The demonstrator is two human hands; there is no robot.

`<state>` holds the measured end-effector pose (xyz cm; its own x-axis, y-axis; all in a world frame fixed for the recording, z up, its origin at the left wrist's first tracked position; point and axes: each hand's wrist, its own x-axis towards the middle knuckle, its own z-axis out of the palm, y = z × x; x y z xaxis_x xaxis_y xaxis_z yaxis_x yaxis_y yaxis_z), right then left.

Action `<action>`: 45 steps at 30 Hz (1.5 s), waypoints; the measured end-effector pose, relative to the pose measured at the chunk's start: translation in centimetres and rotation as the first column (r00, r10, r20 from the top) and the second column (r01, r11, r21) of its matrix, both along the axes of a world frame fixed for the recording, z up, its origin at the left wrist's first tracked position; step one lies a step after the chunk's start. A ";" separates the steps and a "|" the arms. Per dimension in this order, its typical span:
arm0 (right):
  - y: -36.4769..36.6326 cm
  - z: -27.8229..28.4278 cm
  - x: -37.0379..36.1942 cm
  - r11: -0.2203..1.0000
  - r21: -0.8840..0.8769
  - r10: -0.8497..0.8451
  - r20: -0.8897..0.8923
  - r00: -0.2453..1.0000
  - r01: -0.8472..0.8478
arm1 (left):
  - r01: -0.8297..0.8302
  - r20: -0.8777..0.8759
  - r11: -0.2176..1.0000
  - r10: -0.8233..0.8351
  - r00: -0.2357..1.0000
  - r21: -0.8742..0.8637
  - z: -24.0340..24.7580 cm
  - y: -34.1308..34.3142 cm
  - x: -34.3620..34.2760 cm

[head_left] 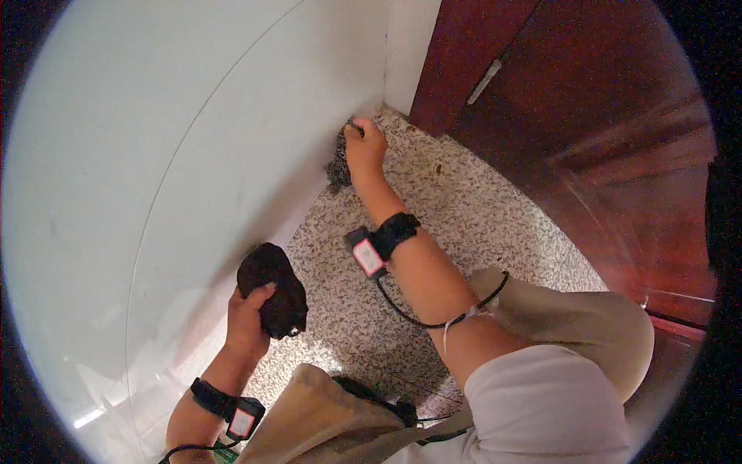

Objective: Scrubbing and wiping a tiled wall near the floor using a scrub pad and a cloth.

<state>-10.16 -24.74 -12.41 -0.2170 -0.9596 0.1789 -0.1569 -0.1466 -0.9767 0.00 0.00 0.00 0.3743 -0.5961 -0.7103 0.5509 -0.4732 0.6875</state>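
Grey wad (337, 165) pinched in right fingers (368, 128); left fingers (261, 295) curled around dark bundle (272, 271).

On my feed, a speckled floor (487, 220) narrows to a far corner. Left of this floor I see a pale, glossy wall (209, 100); right of it, a dark red panel (595, 147), sheen-streaked; beyond it, a white strip (411, 54).

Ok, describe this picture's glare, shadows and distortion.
In the head view, fisheye distortion bows the lower edge of the dark red panel, which shows streaky glare; a soft shadow falls on the pale wall; the black item in the left hand shows little detail.
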 end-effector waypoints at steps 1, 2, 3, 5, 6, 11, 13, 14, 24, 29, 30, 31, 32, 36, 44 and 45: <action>-0.1 0.6 -0.2 0.999 -0.016 0.029 -0.023 0.999 -0.029 | 0.023 0.001 0.999 -0.022 1.000 -0.028 0.5 -0.3 0.1; -0.1 1.1 -0.2 0.998 -0.032 0.057 -0.048 0.997 -0.059 | 0.045 0.002 0.997 -0.045 0.999 -0.056 0.7 -0.6 0.3; 0.3 1.7 0.0 0.997 -0.038 0.066 -0.042 0.997 -0.068 | 0.036 0.009 0.997 -0.036 0.999 -0.062 0.5 -0.5 0.2; 1.3 2.6 0.5 0.992 -0.093 0.092 0.062 0.994 -0.086 | -0.039 -0.015 0.999 0.039 0.999 -0.037 -0.4 -0.2 0.0; 1.1 2.3 0.1 0.990 -0.125 0.070 0.068 0.995 -0.062 | -0.036 -0.017 0.999 0.035 0.999 -0.038 -0.8 -0.1 -0.1; -0.2 0.1 -0.5 0.979 0.203 -0.023 0.067 0.997 0.009 | -0.045 -0.011 0.998 0.046 0.999 0.040 -1.1 0.8 -0.5; 1.0 2.1 0.9 0.996 0.069 0.044 0.229 0.972 -0.061 | -0.055 0.008 0.998 0.055 0.998 0.038 -0.7 1.2 0.1; 2.1 3.5 0.8 0.998 -0.012 0.067 0.088 0.994 -0.066 | -0.057 0.022 0.998 0.056 0.998 0.029 -0.6 1.5 0.3; 1.8 3.1 0.7 0.997 -0.049 0.062 0.118 0.991 -0.056 | -0.077 0.043 0.997 0.075 0.996 0.031 -0.4 1.0 0.2; 0.5 -0.5 0.2 0.995 0.080 -0.067 0.086 0.994 0.060 | -0.045 -0.038 0.998 0.047 0.998 0.045 -1.1 1.2 -0.7; 1.0 -0.2 0.5 0.993 0.118 -0.035 0.073 0.997 0.027 | -0.064 -0.008 0.996 0.064 0.998 0.060 -1.2 1.5 -0.5; 1.5 0.1 0.7 0.988 0.157 -0.003 0.060 0.998 -0.006 | -0.066 -0.006 0.996 0.067 0.998 0.063 -1.4 1.7 -0.2; 2.2 0.4 1.1 0.996 0.091 0.018 0.077 0.997 -0.025 | -0.076 -0.011 0.995 0.077 0.997 0.067 -1.5 2.0 0.2; 1.7 -0.2 1.6 0.992 0.121 -0.002 0.229 0.973 -0.027 | -0.095 -0.058 0.993 0.099 0.993 0.068 -1.2 1.6 -0.1; 2.9 1.7 2.0 1.000 0.024 -0.004 0.069 0.998 0.003 | -0.060 -0.052 0.997 0.063 0.997 0.052 -1.9 1.7 -0.4; 2.9 1.4 2.1 0.998 0.058 0.011 0.138 0.990 -0.019 | -0.059 -0.062 0.998 0.062 0.996 0.037 -1.9 1.6 -0.6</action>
